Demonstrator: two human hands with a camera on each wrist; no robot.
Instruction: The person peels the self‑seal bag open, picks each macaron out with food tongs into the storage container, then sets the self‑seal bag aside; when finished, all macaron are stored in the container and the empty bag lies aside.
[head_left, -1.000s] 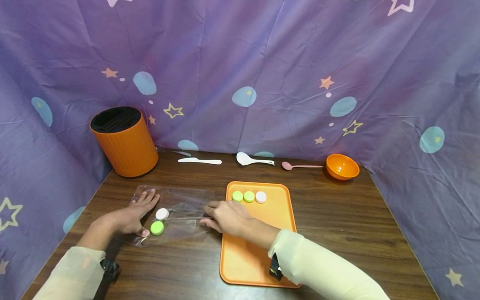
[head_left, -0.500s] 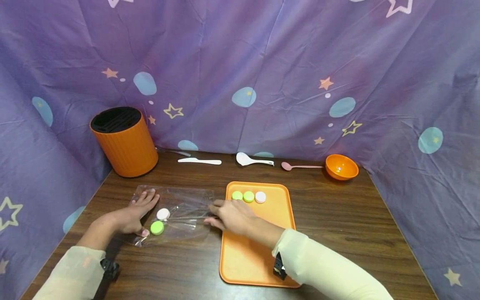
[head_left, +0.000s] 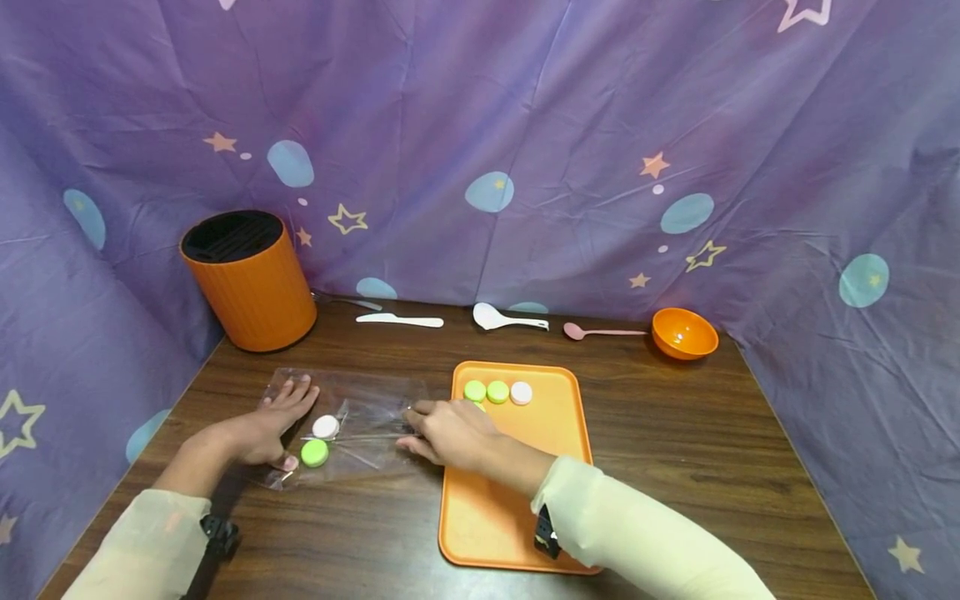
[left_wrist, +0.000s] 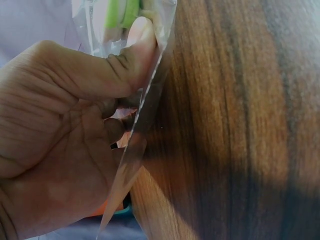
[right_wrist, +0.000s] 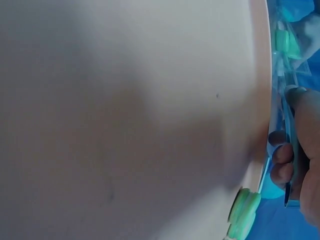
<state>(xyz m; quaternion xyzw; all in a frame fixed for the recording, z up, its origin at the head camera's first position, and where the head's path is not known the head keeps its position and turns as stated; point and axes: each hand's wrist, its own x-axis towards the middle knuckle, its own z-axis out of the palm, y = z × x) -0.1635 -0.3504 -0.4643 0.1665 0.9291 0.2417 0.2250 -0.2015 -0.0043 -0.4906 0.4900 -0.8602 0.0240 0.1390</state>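
Note:
A clear plastic bag (head_left: 375, 396) lies flat on the table, with a white macaron (head_left: 326, 427) and a green macaron (head_left: 315, 453) inside. My left hand (head_left: 273, 425) rests spread on its left end; in the left wrist view the thumb (left_wrist: 142, 35) presses along the bag's edge beside the green macaron. At the right end, my right hand (head_left: 450, 433) holds what look like thin metal tongs (right_wrist: 291, 190), its fingers curled round them. They reach into the bag toward the macarons. The tips are hard to make out through the creased plastic.
An orange tray (head_left: 517, 517) under my right forearm bears several green and white macarons (head_left: 498, 392). Along the back stand an orange knife block (head_left: 251, 292), a fork (head_left: 360, 303), a white knife (head_left: 401, 321), a white ladle (head_left: 491, 317), a pink spoon (head_left: 576, 332) and an orange bowl (head_left: 684, 335).
My right hand shifted slightly right with the tongs, then back left, so they reach deeper into the bag. The bag's creases changed. My left hand stays in place.

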